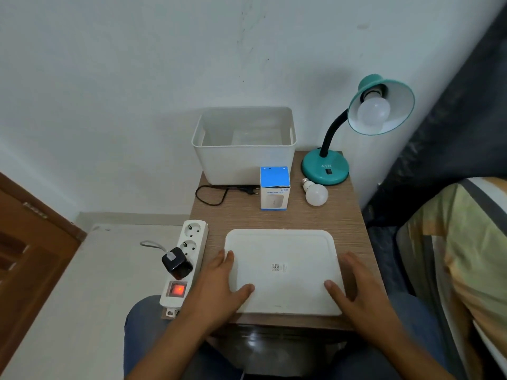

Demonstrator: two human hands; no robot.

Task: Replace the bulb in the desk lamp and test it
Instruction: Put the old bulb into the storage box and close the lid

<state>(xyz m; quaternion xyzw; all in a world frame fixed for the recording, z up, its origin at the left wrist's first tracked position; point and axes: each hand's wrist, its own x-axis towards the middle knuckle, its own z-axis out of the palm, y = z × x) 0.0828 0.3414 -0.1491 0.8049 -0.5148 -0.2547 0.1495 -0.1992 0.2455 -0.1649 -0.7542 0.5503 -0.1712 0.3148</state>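
1. At the table's near edge, we see both hands on the white lid (284, 270): left hand (219, 283) at its left side, right hand (354, 289) at its right side, fingers straight and relaxed, thumbs lying on top, gripping nothing.
2. Left edge: power strip (186, 259), red switch lit, black adapter (177, 263) plugged in, two sockets free.
3. Mid-table: blue-and-white box (275, 187); just right of it, a loose bulb (316, 193) lying on its side.
4. Loose plug and cable (216, 192) lie left of the box, near the back-left; likely the lamp's, cannot confirm.
5. Far right corner: teal desk lamp (326, 167), a bulb (373, 111) seated in its shade, unlit.
6. Far left corner: white bin (244, 157) against the wall.
7. Progress, our read: early. No bulb in hand; unscrewing, swapping, plugging in and testing all appear left. Which bulb is the new one we cannot tell.
8. Room: wood-grain table, pale wall behind, wooden door at left, patterned bedding at right.
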